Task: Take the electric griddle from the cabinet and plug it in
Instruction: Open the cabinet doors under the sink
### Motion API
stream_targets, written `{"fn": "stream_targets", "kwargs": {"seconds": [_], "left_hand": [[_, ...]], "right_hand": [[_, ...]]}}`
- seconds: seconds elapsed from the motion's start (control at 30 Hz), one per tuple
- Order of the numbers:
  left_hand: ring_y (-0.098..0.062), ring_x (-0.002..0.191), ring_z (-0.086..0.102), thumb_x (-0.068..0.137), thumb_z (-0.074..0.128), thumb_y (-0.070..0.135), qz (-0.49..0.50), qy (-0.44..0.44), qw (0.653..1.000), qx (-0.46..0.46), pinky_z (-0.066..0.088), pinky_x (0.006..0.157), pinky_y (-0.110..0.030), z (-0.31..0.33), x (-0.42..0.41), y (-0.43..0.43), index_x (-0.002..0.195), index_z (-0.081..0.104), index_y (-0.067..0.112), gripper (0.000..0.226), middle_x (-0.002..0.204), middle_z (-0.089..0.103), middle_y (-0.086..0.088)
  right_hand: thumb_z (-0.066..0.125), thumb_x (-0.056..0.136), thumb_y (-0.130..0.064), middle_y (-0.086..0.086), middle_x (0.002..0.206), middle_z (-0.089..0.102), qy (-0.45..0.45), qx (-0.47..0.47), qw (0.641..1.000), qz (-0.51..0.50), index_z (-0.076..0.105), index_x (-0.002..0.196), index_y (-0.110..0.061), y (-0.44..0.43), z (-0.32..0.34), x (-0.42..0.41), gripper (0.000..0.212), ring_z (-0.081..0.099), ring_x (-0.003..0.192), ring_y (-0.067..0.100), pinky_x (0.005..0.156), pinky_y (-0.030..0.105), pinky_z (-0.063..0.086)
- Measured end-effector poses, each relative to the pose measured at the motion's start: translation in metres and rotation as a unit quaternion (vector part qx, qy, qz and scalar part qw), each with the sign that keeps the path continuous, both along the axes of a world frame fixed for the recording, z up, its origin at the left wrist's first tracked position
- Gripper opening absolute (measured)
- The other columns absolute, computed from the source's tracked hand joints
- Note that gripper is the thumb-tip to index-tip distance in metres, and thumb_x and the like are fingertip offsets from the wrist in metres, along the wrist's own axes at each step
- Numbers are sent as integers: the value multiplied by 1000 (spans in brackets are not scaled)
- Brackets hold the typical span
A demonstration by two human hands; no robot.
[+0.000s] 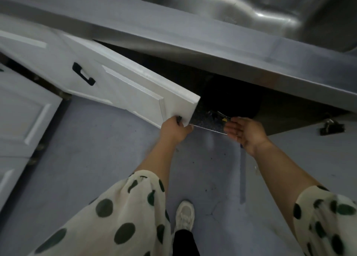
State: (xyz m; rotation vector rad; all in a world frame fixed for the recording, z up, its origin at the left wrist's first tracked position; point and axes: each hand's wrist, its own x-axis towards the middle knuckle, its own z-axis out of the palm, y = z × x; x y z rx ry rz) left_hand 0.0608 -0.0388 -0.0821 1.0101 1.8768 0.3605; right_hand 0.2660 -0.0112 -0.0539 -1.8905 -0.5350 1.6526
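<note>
Cabinet door [135, 86] swung wide, left hand [173, 129] clenched on its edge, right hand [245, 133] released.

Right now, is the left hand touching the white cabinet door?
Touching. The head view shows the left hand gripping the lower edge of the open cabinet door, with its fingers wrapped around the door's corner and no gap between them.
</note>
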Motion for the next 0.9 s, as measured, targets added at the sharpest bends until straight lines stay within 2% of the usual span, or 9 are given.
{"fn": "stream_targets", "kwargs": {"seconds": [0.07,0.17,0.27,0.37,0.47,0.53,0.63,0.77,0.9], "left_hand": [[-32,99,61,81,71,39,-4,-16,1000,0,41,75,-30,1,-12,-22,91,57,11,33,90,61,-6],[-29,111,60,81,71,41,2,-21,1000,-4,42,80,-28,3,-29,-52,119,59,6,53,119,64,-7],[-27,107,62,79,72,44,9,-28,999,-14,39,76,-27,3,-54,-86,115,60,6,54,105,63,-5],[-25,107,63,75,75,46,25,-21,999,-19,40,75,-26,2,-78,-115,116,62,9,57,113,67,-5],[-21,104,66,68,78,52,43,-15,999,-12,43,74,-25,3,-109,-144,115,65,14,62,114,69,-2],[-19,99,67,64,80,53,61,-13,998,-10,45,73,-25,3,-133,-165,113,66,17,62,109,71,0],[-17,101,66,66,81,48,96,-9,995,7,46,75,-25,4,-168,-193,116,62,19,60,109,71,3],[-27,111,62,76,77,34,128,19,990,46,51,91,-39,11,-208,-217,122,54,11,57,118,67,-8],[-34,113,60,84,70,22,164,26,983,78,49,94,-44,15,-244,-228,124,55,4,46,121,63,-18]], "right_hand": [[40,99,-14,7,87,63,-2,5,1000,9,56,92,-14,-13,2,-16,18,62,72,18,66,26,49],[41,98,-14,6,83,63,6,7,1000,13,54,89,-16,-31,3,-42,16,61,70,18,65,26,48],[40,99,-13,7,84,63,8,3,1000,30,55,91,-15,-55,-1,-73,16,61,70,18,65,26,47],[39,99,-12,7,84,63,9,2,999,48,53,101,-12,-76,-4,-107,14,61,70,19,65,27,47],[38,99,-12,7,84,62,14,-3,997,73,52,89,-15,-96,-2,-143,18,61,71,18,66,27,46],[38,99,-12,7,84,62,17,-3,996,90,53,94,-13,-108,-3,-168,16,61,71,18,66,27,46],[38,99,-11,7,84,62,23,-1,994,109,52,104,-11,-121,-3,-203,14,60,71,19,65,27,45],[40,98,-11,7,83,62,27,-6,989,144,53,87,-16,-136,-2,-252,18,60,70,18,64,27,45],[41,97,-11,7,81,62,27,-2,983,183,53,86,-16,-147,0,-297,17,62,63,15,63,26,45]]}}
